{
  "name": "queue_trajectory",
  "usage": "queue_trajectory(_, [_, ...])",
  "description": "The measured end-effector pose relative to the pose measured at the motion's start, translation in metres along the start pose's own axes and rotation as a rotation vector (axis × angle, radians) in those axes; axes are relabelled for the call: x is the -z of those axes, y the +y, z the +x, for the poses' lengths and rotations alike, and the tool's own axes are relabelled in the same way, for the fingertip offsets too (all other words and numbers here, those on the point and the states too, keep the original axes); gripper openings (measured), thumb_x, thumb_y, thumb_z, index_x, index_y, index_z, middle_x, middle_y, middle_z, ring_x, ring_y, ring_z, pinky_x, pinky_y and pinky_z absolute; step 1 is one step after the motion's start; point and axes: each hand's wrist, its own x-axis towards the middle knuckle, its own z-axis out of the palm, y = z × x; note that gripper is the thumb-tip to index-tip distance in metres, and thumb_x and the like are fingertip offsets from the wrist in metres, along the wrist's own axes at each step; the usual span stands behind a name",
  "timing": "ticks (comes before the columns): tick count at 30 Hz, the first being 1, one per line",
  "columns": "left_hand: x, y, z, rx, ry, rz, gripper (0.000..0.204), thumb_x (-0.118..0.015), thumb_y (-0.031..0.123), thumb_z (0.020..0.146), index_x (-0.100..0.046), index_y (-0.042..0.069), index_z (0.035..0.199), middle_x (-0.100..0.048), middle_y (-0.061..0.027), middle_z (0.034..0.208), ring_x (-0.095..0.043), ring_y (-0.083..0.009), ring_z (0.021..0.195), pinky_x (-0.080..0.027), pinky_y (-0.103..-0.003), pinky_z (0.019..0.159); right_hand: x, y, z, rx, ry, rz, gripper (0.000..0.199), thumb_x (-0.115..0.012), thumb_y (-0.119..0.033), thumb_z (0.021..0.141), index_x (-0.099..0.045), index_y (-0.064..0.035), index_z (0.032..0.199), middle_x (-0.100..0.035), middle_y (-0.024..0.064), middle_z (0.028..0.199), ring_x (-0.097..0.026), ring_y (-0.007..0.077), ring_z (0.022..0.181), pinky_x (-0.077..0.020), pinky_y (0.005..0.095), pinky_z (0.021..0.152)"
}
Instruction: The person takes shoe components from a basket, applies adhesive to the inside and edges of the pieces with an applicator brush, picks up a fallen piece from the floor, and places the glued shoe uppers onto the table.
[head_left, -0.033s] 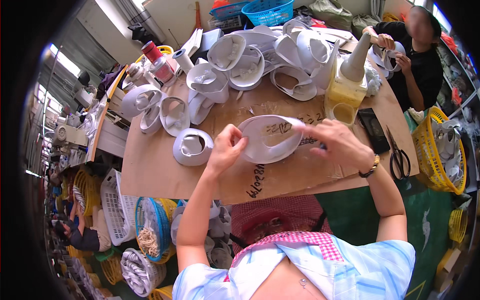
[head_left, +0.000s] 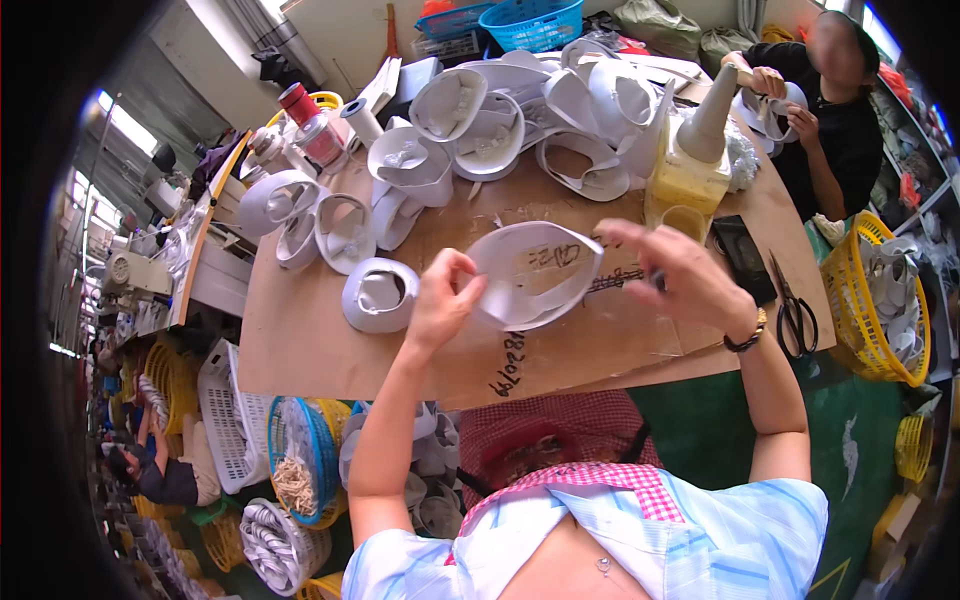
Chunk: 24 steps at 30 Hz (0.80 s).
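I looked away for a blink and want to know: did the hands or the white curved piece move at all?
Nothing visibly changed. The left hand holds the white curved piece at its edge just as before, and the right hand sits at its other side with fingers spread, in the same spot. The scissors and the yellow bottle lie where they were on the table.

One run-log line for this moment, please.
left hand: holds white cap piece | right hand: at its other end | below: cardboard-covered table | nearby: scissors
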Motion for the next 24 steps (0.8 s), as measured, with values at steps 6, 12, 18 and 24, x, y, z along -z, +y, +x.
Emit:
queue_trajectory(6, [0.0, 0.052, -0.03, -0.165, 0.25, 0.188, 0.026, -0.061, 0.004, 0.086, -0.057, 0.004, 0.112, -0.067, -0.0144, 0.081, -0.068, -0.0265, 0.071, -0.051, -0.037, 0.061, 0.035, 0.038, -0.017, -0.325, 0.53, 0.031, 0.015, -0.074, -0.016, 0.082, -0.072, -0.0007, 0.083, -0.066, 0.0076, 0.076, -0.063, 0.0127, 0.066, -0.0481, 0.0242, 0.061])
queue_trajectory(12, [-0.015, 0.059, -0.04, -0.284, 0.218, 0.493, 0.034, -0.059, 0.001, 0.086, -0.061, 0.003, 0.12, -0.066, -0.023, 0.084, -0.066, -0.039, 0.077, -0.05, -0.044, 0.067, 0.01, 0.045, -0.037, -0.414, 0.548, -0.107, 0.023, -0.07, -0.02, 0.086, -0.072, 0.0016, 0.079, -0.065, 0.0112, 0.065, -0.061, 0.015, 0.056, -0.0454, 0.0273, 0.052])
queue_trajectory(18, [-0.01, 0.061, -0.037, -0.277, 0.203, 0.505, 0.035, -0.055, 0.002, 0.087, -0.059, 0.001, 0.121, -0.066, -0.0252, 0.087, -0.065, -0.0396, 0.077, -0.05, -0.046, 0.069, -0.037, 0.006, 0.009, -0.228, 0.355, 0.557, 0.021, -0.069, -0.021, 0.088, -0.073, -0.0004, 0.089, -0.067, 0.0023, 0.072, -0.055, 0.0091, 0.057, -0.0438, 0.0257, 0.052])
queue_trajectory(24, [-0.009, 0.03, -0.056, -0.116, 0.292, 0.594, 0.036, -0.057, 0.003, 0.088, -0.059, 0.0, 0.123, -0.065, -0.0256, 0.083, -0.068, -0.0348, 0.072, -0.052, -0.04, 0.067, -0.126, -0.019, 0.059, -0.038, 0.455, 0.157, 0.018, -0.071, -0.019, 0.083, -0.072, -0.0011, 0.084, -0.067, 0.0158, 0.078, -0.065, 0.0287, 0.065, -0.0528, 0.0346, 0.062])
